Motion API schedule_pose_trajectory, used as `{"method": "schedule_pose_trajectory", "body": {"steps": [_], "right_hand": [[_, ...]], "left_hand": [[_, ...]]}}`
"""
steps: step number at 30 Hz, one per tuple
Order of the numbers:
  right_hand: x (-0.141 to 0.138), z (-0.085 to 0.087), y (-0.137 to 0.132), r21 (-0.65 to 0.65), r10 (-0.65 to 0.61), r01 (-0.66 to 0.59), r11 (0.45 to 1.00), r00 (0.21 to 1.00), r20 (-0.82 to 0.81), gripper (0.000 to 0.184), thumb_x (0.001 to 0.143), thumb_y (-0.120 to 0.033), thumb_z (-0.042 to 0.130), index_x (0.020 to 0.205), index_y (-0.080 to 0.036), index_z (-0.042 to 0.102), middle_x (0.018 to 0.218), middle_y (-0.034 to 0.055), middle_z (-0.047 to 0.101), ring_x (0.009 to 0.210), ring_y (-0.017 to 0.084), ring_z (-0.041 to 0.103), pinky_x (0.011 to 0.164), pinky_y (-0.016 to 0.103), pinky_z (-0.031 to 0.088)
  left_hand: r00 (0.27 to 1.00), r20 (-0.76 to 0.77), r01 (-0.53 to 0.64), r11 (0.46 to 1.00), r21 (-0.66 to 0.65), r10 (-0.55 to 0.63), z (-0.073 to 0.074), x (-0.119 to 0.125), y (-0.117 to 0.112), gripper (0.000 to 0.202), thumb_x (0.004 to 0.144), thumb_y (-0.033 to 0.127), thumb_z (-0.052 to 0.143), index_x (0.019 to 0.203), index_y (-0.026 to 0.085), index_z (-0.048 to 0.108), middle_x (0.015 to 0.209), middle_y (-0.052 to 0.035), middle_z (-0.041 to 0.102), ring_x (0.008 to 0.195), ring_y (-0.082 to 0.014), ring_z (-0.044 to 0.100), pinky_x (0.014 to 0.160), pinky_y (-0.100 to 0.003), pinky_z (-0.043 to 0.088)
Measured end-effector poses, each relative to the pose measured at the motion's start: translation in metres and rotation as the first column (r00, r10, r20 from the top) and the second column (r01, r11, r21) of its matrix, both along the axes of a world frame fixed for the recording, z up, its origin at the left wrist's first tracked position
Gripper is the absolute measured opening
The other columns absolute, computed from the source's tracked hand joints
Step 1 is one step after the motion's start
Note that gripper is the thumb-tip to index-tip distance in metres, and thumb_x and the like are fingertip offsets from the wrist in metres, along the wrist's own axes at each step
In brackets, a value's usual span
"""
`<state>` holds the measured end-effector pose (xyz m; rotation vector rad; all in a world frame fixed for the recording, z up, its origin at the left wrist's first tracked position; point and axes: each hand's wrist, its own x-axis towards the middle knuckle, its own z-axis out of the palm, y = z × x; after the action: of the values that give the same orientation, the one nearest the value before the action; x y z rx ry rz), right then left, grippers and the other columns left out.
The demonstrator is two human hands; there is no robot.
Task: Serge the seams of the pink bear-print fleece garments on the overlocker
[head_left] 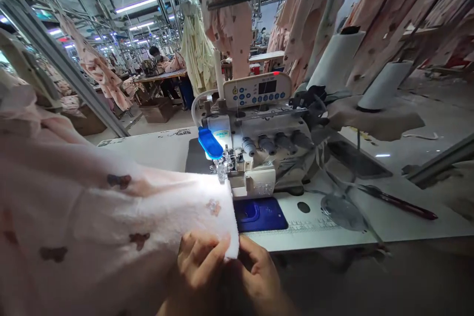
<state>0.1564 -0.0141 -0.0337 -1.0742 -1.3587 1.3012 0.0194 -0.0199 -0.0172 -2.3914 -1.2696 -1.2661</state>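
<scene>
A pale pink fleece fabric (111, 207) with small brown bear prints covers the left half of the view and reaches up to the presser foot (222, 170) of the overlock sewing machine (259, 158). My left hand (198, 266) pinches the fabric's near right corner from below. My right hand (257, 271) is closed on the same corner edge right beside it, at the table's front edge.
The white machine table (370, 217) carries a blue plate (259, 213), a dark red-handled tool (400, 202) and a thread stand with white cones (385, 86). Pink garments hang overhead. Another person sits at a far workstation (155, 54).
</scene>
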Motion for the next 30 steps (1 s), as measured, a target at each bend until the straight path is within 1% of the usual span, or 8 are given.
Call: {"method": "schedule_pose_trajectory", "body": {"steps": [7, 13, 16, 19, 21, 25, 28, 30], "right_hand": [[0.013, 0.001, -0.014, 0.127, -0.032, 0.007, 0.992, 0.981, 0.194, 0.025, 0.078, -0.029, 0.051, 0.056, -0.018, 0.052, 0.056, -0.0042, 0.040, 0.051, 0.010, 0.039, 0.047, 0.019, 0.029], [0.016, 0.011, -0.016, -0.081, 0.037, -0.041, 0.996, 0.998, -0.044, 0.035, 0.083, -0.041, 0.049, 0.058, -0.017, 0.053, 0.055, -0.0029, 0.041, 0.052, 0.011, 0.038, 0.046, 0.019, 0.033], [0.026, 0.013, -0.014, 0.084, 0.095, -0.098, 0.992, 0.995, 0.033, 0.040, 0.088, -0.047, 0.043, 0.065, -0.018, 0.060, 0.054, -0.0017, 0.046, 0.051, 0.012, 0.045, 0.047, 0.021, 0.038], [0.037, 0.012, -0.010, 0.395, -0.117, -0.010, 0.919, 0.948, 0.296, 0.022, 0.089, -0.038, 0.049, 0.096, -0.024, 0.064, 0.076, 0.0020, 0.062, 0.066, 0.016, 0.059, 0.058, 0.024, 0.048], [0.041, 0.011, -0.006, 0.533, -0.261, 0.037, 0.845, 0.899, 0.351, 0.020, 0.092, -0.034, 0.047, 0.105, -0.028, 0.061, 0.096, 0.0034, 0.064, 0.079, 0.017, 0.061, 0.071, 0.027, 0.050], [0.041, 0.011, -0.002, 0.637, -0.231, -0.069, 0.767, 0.897, 0.376, 0.022, 0.096, -0.032, 0.041, 0.090, -0.028, 0.061, 0.090, 0.0000, 0.065, 0.079, 0.015, 0.060, 0.076, 0.029, 0.047], [0.038, 0.011, 0.000, 0.710, -0.266, -0.096, 0.698, 0.885, 0.381, 0.019, 0.095, -0.021, 0.040, 0.089, -0.024, 0.058, 0.085, 0.0007, 0.065, 0.072, 0.014, 0.058, 0.069, 0.028, 0.045], [0.036, 0.010, 0.003, 0.733, -0.314, -0.076, 0.675, 0.870, 0.380, 0.021, 0.093, -0.015, 0.040, 0.088, -0.024, 0.058, 0.082, 0.0004, 0.065, 0.068, 0.014, 0.057, 0.065, 0.028, 0.043]], "left_hand": [[0.987, 0.150, 0.047, 0.999, 0.011, -0.049, 0.007, 0.000, -0.014, 0.014, 0.078, 0.009, 0.059, 0.089, 0.017, 0.064, 0.065, 0.0000, 0.055, 0.061, -0.0112, 0.050, 0.058, -0.025, 0.042], [0.999, -0.033, 0.038, 0.993, 0.111, -0.035, 0.008, 0.001, -0.014, 0.018, 0.079, 0.015, 0.059, 0.096, 0.017, 0.062, 0.068, -0.0010, 0.058, 0.065, -0.0124, 0.055, 0.066, -0.027, 0.044], [0.993, -0.112, -0.002, 0.987, 0.162, 0.021, 0.007, -0.002, -0.014, 0.019, 0.080, 0.018, 0.057, 0.099, 0.018, 0.062, 0.067, -0.0014, 0.058, 0.064, -0.0127, 0.055, 0.070, -0.029, 0.044], [0.976, -0.219, 0.036, 0.994, 0.099, -0.013, 0.007, -0.003, -0.012, 0.020, 0.079, 0.018, 0.057, 0.099, 0.018, 0.062, 0.067, -0.0022, 0.058, 0.064, -0.0131, 0.054, 0.072, -0.030, 0.044], [0.969, -0.240, 0.083, 0.991, 0.102, -0.057, 0.008, 0.000, -0.010, 0.018, 0.080, 0.016, 0.055, 0.096, 0.018, 0.063, 0.067, -0.0023, 0.058, 0.064, -0.0128, 0.053, 0.073, -0.030, 0.044], [0.985, -0.150, 0.107, 0.979, 0.174, -0.081, 0.007, 0.005, 0.000, 0.013, 0.080, 0.013, 0.052, 0.089, 0.017, 0.060, 0.075, -0.0036, 0.061, 0.079, -0.0149, 0.058, 0.086, -0.034, 0.043], [0.978, -0.206, 0.043, 0.988, 0.145, -0.013, 0.003, 0.000, 0.007, 0.021, 0.085, 0.020, 0.050, 0.104, 0.018, 0.060, 0.105, -0.0103, 0.064, 0.110, -0.0228, 0.054, 0.100, -0.043, 0.035], [0.965, -0.264, 0.027, 0.989, 0.149, 0.013, 0.000, -0.005, 0.012, 0.026, 0.088, 0.020, 0.046, 0.111, 0.017, 0.059, 0.114, -0.0103, 0.063, 0.119, -0.0224, 0.049, 0.105, -0.043, 0.031]]}}
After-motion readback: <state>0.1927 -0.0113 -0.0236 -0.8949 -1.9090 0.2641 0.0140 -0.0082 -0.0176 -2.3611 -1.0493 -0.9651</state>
